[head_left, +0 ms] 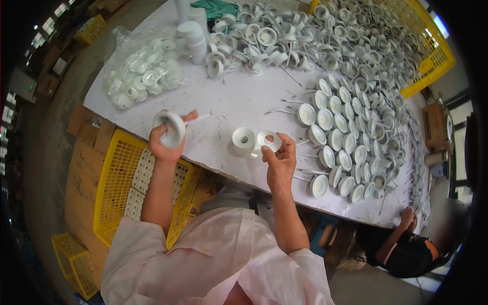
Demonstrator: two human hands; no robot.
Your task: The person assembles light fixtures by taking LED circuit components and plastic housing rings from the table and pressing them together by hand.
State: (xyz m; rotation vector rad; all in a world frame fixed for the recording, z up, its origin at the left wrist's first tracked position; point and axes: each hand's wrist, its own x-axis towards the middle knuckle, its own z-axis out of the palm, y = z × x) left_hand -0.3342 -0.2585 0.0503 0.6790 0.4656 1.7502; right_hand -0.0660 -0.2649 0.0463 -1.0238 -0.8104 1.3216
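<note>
In my left hand (168,145) is a white round lamp housing (176,129), its rim tilted up and a short wire (205,116) sticking out to the right. My right hand (282,160) pinches a flat white ring (268,141) by its edge, between thumb and fingers. Just left of that ring, a white round cup-shaped piece with a central hole (243,140) stands on the white table (223,109). The ring's left edge is close beside this piece; I cannot tell whether they touch.
Rows of white lamp housings (325,119) with wires lie to the right. Behind them, many more (356,46) spill from a yellow crate (441,53). A plastic bag of white parts (145,68) and stacked white discs (194,43) stand far left. Another person (406,249) sits at the right.
</note>
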